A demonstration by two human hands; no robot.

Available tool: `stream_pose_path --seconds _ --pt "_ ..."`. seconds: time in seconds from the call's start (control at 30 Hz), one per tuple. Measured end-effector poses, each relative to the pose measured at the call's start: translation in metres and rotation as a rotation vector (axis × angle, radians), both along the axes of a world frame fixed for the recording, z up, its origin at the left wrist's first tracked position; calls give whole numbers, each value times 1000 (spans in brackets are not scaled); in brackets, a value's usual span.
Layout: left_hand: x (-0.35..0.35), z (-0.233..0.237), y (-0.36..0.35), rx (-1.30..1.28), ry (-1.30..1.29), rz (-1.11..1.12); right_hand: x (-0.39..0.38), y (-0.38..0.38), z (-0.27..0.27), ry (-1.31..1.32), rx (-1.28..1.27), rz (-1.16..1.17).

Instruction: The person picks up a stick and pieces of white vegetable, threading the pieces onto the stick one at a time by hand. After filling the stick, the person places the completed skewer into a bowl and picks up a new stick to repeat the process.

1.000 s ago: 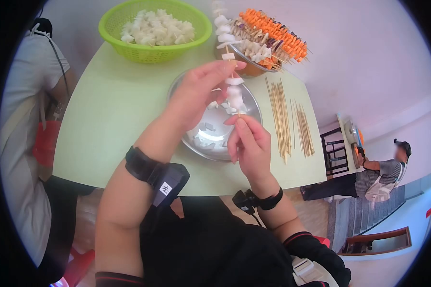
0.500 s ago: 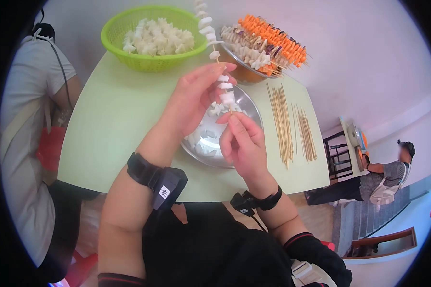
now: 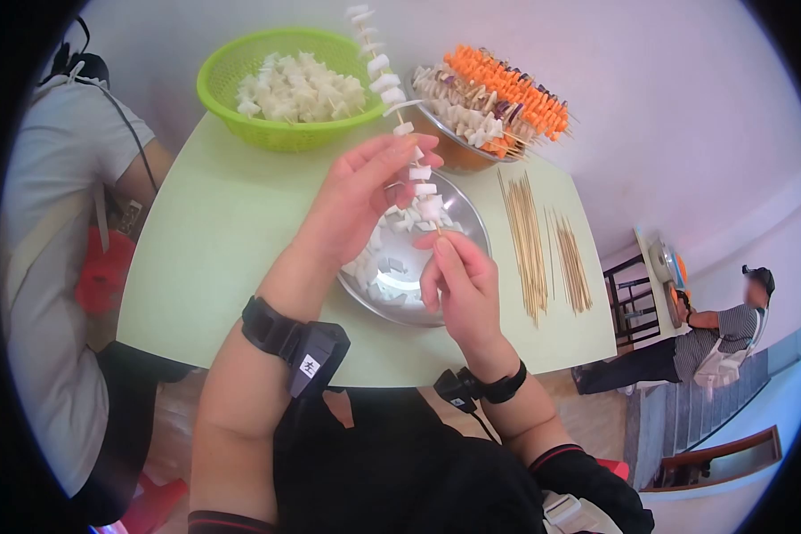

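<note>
A long wooden skewer threaded with white chunks of food (image 3: 384,83) slants up over the table. My left hand (image 3: 356,196) is closed around its middle, thumb and fingers pinching the stick between chunks. Lower down, my right hand (image 3: 465,283) grips the bottom end of the same skewer between thumb and index finger, just below the lowest chunk. Beneath both hands is a steel bowl (image 3: 484,233) with loose white pieces (image 3: 365,265) in it. My forearms hide part of its rim.
A green basket (image 3: 206,84) of white skewers stands at the back left. Behind the steel bowl, another bowl (image 3: 458,158) carries orange and pale skewers (image 3: 507,84). Bare bamboo sticks (image 3: 527,245) lie right. One person (image 3: 58,222) is close at left, another (image 3: 725,329) farther right.
The view has shifted slightly, so the table sits lower and more to the right. Both hands keep hold of the skewer; my right hand and the lowest chunks are a little lower.
</note>
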State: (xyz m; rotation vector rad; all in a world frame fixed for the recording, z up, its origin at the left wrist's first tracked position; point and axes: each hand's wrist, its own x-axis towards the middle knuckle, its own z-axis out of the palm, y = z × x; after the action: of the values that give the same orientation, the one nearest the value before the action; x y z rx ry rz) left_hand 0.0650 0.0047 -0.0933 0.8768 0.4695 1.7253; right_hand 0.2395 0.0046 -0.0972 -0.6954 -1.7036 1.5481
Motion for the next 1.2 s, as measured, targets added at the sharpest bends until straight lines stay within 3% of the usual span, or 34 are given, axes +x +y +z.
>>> stream_pose_path --seconds 0.23,0.37,0.43,0.63,0.97,1.2 --pt "6 -11 10 -21 92 69 9 11 11 -27 18 -39" --pt "14 -22 16 -138 311 324 7 32 23 -75 65 -22" --pt "15 -29 19 -102 548 485 -2 42 32 -167 69 35" --pt "20 -27 15 -40 764 652 -37 103 41 -178 104 85" --pt "27 -25 12 32 928 615 -103 178 47 -372 239 -53" --pt "28 -29 12 74 966 632 -92 167 41 -428 429 -112"
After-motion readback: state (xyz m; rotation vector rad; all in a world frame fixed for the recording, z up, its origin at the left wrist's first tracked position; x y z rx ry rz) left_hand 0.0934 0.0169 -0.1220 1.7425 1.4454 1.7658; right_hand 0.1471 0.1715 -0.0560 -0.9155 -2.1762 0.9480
